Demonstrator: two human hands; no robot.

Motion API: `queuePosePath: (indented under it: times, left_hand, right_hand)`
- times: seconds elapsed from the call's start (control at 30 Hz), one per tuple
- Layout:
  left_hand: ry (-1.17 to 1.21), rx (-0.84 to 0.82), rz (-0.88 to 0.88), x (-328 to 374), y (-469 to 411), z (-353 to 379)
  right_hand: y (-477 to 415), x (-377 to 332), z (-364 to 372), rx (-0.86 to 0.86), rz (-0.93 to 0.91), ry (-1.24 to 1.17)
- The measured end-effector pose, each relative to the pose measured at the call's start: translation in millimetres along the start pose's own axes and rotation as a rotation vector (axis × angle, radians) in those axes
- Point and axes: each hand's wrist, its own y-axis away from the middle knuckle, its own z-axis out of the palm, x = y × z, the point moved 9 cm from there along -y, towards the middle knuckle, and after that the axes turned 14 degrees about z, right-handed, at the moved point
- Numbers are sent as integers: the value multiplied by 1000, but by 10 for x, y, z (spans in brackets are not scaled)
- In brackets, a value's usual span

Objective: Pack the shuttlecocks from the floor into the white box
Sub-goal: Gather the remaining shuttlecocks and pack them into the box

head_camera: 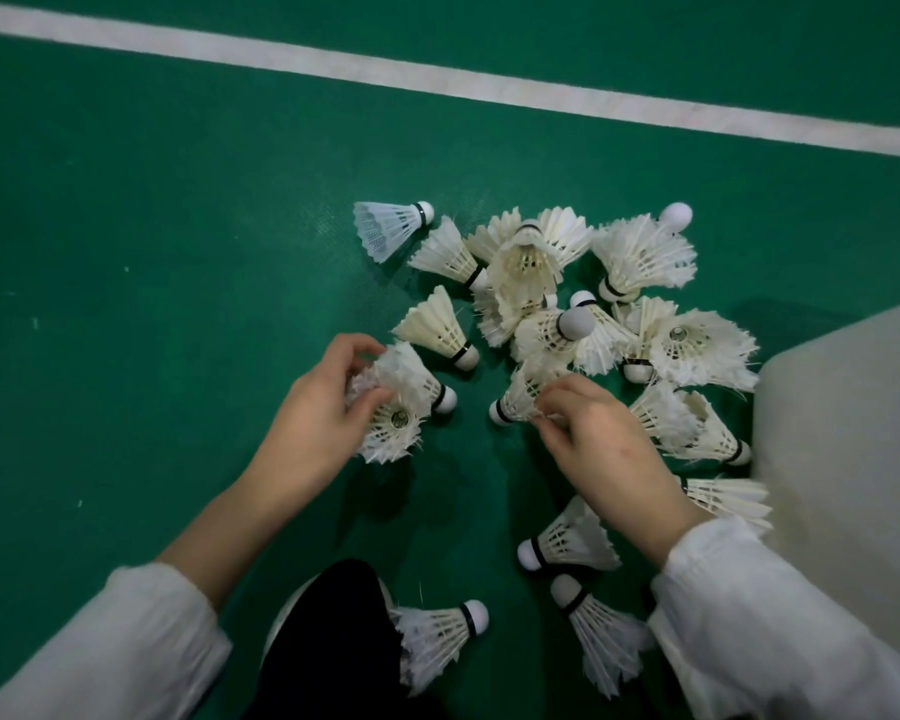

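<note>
Several white feather shuttlecocks lie in a loose pile (552, 304) on the green court floor. My left hand (313, 413) grips two shuttlecocks (401, 402) by their feather skirts, at the pile's left edge. My right hand (593, 433) pinches the feathers of one shuttlecock (515, 397) whose cork points left. More shuttlecocks lie near my right forearm (572, 543) and beside my knee (437, 636). The white box (848, 433) stands at the right edge; only its side shows.
A white court line (437, 80) runs diagonally across the floor beyond the pile. My black-clad knee (328, 641) sits at the bottom centre. One plastic shuttlecock (391, 228) lies at the pile's far left. Green floor stretches out to the left.
</note>
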Motion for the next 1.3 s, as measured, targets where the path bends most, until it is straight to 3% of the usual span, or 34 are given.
queuePosePath:
  times: [0.27, 0.4, 0.67, 0.87, 1.03, 1.17, 1.3]
  left_hand:
    - [106, -82, -99, -65, -67, 233]
    - [86, -14, -168, -72, -86, 255]
    - [-165, -66, 181, 483, -10, -143]
    - [-278, -240, 534, 1598, -322, -231]
    - [-330, -374, 864, 2779, -363, 6]
    - [-333, -437, 965, 3476, -300, 322]
    - [-325, -495, 969, 3925, -221, 717]
  right_hand:
    - [-11, -14, -8, 10, -14, -16]
    - [11, -43, -48, 23, -43, -33]
    - [22, -323, -772, 76, -237, -17]
    - [371, -261, -1503, 125, -363, 214]
    - [846, 168, -2392, 211, -220, 314]
    - [1278, 953, -2971, 336, -2, 196]
    - [1684, 1891, -3002, 389, 218, 120]
